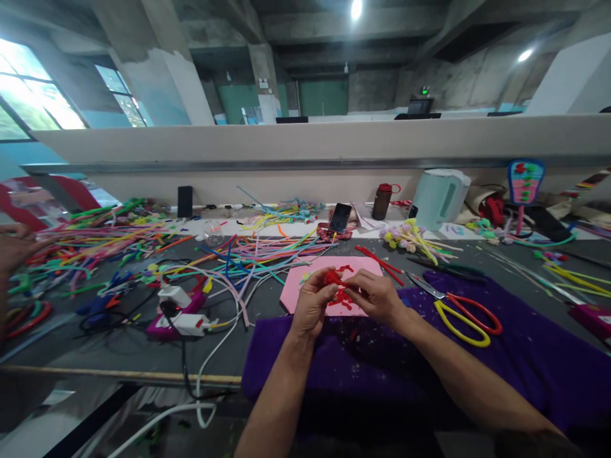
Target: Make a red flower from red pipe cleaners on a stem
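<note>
My left hand (312, 299) is closed, its thumb and fingers pinching a small red fuzzy piece (331, 277) that looks like pipe cleaner. My right hand (375, 294) is closed as well, its fingertips meeting the same red piece from the right. Both hands hang over a pink board (298, 283), where several short red bits (341, 296) lie. Fingers partly hide the held piece, so its full shape does not show. A purple cloth (274, 346) covers the table edge below my hands. Scissors with red and yellow handles (461, 324) rest on the cloth to the right.
Loose coloured pipe cleaners (258, 257) spread across the left and middle. A power strip (179, 315) with plugs and cables sits left. Behind are a phone (340, 218), a brown bottle (380, 202) and a pale green kettle (436, 198). Another person's hand (16, 248) shows at far left.
</note>
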Tool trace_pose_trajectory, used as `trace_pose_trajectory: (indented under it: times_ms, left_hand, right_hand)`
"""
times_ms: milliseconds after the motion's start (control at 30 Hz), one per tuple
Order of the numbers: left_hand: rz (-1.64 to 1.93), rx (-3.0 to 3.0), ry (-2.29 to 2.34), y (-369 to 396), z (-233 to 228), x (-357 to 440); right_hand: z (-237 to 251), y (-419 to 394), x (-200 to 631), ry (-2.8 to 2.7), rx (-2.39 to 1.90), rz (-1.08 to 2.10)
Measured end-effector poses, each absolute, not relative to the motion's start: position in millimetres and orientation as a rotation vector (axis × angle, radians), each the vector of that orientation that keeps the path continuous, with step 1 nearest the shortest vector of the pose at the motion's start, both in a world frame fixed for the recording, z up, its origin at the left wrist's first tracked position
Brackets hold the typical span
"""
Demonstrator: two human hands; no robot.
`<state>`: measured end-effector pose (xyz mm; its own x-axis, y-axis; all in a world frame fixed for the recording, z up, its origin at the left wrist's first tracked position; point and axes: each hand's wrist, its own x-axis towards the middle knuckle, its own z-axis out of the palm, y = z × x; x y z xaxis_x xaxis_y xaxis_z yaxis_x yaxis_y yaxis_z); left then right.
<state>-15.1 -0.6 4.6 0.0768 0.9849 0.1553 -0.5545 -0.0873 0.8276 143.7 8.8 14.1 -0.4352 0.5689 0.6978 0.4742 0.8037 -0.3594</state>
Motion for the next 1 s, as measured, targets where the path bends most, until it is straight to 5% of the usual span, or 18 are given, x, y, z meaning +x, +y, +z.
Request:
trace_pose_trajectory:
  times_ms: [1000]
  left_hand:
    - [1.424,0.546,0.706,9.3,2.1,-16.2]
  right_hand:
    - [10.5,12.3,142.3,-2.237,-0.915,0.140]
